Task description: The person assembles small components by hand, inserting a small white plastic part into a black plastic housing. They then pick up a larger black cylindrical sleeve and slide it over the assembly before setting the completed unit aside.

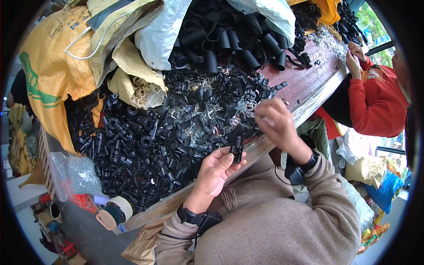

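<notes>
Your table (309,79) has a reddish top; on it, before you, lie heaped black parts (128,152), silver clips (327,47), black tubes (210,62) and a yellow sack (55,57).

Left hand (213,172) gripping black part (237,151), right hand (279,125) nearby

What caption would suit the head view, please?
Left hand holds a black part beside heaped components; right hand raised.

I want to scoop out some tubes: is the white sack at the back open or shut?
Open: the white sack has its mouth spread wide, baring the black tubes.
</notes>
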